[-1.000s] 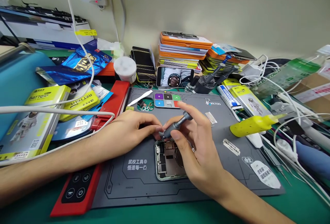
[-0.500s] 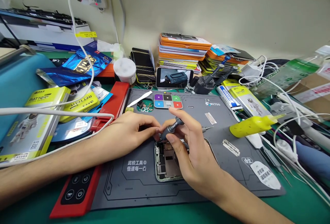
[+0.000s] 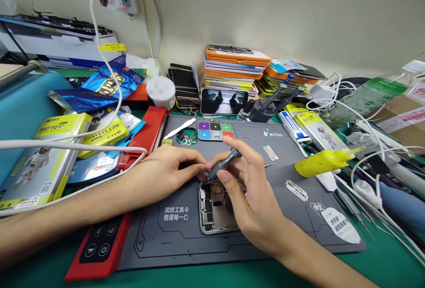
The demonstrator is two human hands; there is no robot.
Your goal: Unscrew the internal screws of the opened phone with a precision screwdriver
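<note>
A grey precision screwdriver [image 3: 217, 167] is held in my right hand [image 3: 250, 186], tilted, its tip end at the top left corner of an opened phone [image 3: 217, 210]. The phone lies on a dark grey work mat [image 3: 159, 243] with its inner parts bare; my right hand covers its right side. At that same corner my left hand [image 3: 179, 166] has thumb and fingers pinched together beside the screwdriver's lower end. Whatever the left fingertips hold, if anything, is hidden.
A yellow bottle [image 3: 320, 163], a razor blade [image 3: 296, 190] and tweezers [image 3: 357, 213] lie to the right. Behind stand a propped phone [image 3: 224, 102] and a screwdriver holder [image 3: 264, 111]. Battery boxes [image 3: 43, 159] and a white cable [image 3: 99, 145] crowd the left.
The screwdriver and my right hand have shifted slightly, with the index finger moved a little to the right. The picture on the propped phone differs. My left hand stays in place.
</note>
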